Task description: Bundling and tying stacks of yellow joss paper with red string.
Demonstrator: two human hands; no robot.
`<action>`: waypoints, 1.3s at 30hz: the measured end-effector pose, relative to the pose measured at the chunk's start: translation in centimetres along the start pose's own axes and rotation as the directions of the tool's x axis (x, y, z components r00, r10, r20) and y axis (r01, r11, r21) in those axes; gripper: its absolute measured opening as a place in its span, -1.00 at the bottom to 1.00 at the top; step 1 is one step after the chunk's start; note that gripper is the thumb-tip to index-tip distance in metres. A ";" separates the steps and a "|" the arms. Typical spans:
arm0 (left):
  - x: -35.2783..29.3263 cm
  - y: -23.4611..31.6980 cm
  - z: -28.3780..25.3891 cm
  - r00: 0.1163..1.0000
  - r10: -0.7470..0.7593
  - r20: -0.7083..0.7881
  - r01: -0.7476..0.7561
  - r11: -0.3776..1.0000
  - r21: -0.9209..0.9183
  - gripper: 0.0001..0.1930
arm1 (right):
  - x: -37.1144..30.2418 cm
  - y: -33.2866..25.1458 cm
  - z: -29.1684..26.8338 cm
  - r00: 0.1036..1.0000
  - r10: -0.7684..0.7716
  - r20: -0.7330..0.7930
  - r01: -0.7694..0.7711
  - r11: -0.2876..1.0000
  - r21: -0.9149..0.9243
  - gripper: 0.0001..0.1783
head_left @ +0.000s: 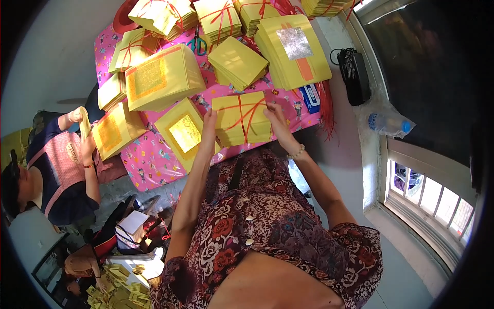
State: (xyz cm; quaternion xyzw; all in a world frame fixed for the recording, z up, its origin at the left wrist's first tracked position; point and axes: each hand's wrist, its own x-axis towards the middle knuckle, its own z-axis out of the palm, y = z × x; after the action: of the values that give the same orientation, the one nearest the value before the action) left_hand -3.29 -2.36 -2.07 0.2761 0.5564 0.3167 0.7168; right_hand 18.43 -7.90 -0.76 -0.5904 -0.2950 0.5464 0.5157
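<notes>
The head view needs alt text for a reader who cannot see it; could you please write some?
A person's left hand and right hand grip the two sides of a yellow paper stack tied with red string on a pink patterned tablecloth. More yellow stacks and scissors lie beyond; a co-worker sits at left.

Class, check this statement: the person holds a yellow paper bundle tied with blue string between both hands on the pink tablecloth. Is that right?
Not quite: the string is red, not blue, as the head view shows. The left hand and right hand do hold the yellow paper bundle between them on the pink tablecloth.
</notes>
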 end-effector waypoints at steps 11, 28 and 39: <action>-0.8 0.6 1.1 0.916 -0.394 0.078 0.401 0.907 -0.125 -0.42 | 0.9 5.7 -0.7 0.973 0.227 -0.040 -0.229 0.937 -0.264 -0.52; 1.4 -4.9 1.1 0.900 0.436 -0.031 -0.405 0.859 0.314 -0.29 | 1.3 4.5 -2.5 0.980 -0.190 -0.065 0.156 0.924 -0.349 -0.32; 3.4 -4.2 1.9 0.984 0.151 -0.093 -0.146 0.987 0.063 -0.25 | 3.5 3.7 -1.4 0.979 -0.120 -0.164 0.035 0.894 -0.446 -0.50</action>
State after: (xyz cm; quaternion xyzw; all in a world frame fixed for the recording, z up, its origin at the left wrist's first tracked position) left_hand -0.21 -2.58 -6.89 0.3209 0.5772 0.3666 0.6553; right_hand 19.73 -6.17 -5.61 -0.7280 -0.3847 0.3865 0.4155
